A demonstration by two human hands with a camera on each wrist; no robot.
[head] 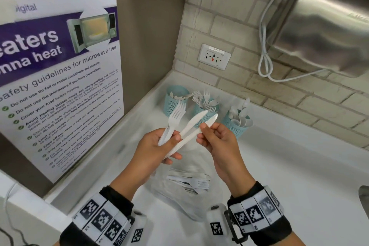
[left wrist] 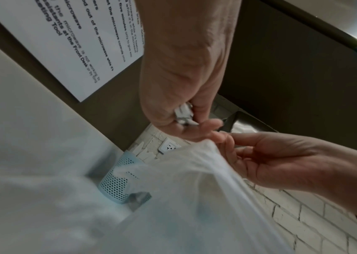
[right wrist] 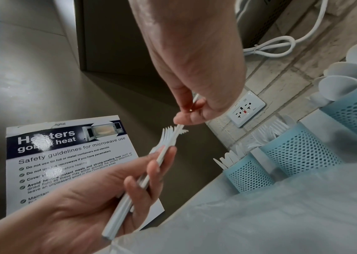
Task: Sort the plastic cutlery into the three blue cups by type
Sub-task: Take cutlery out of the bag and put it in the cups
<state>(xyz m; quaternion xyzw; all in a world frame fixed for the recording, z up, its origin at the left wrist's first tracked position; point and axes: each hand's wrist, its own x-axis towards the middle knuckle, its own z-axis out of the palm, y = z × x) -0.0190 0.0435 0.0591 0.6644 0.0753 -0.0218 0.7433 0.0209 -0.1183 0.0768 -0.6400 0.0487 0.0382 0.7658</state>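
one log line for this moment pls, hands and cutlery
left hand: holds forks and knives | right hand: pinches one knife | cups: part-filled | stage: separating bunch

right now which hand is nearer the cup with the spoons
Right. The right hand hovers just left of the spoon cup, pinching a knife. The left hand sits farther left, in front of the other two cups, gripping forks.

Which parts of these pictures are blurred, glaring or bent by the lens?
Head view: the wall tiles curve from the wide lens, and the metal dispenser shows soft glare. Left wrist view: the plastic bag is a blurred white mass. Right wrist view: glare blots words on the poster; the bag is hazy.
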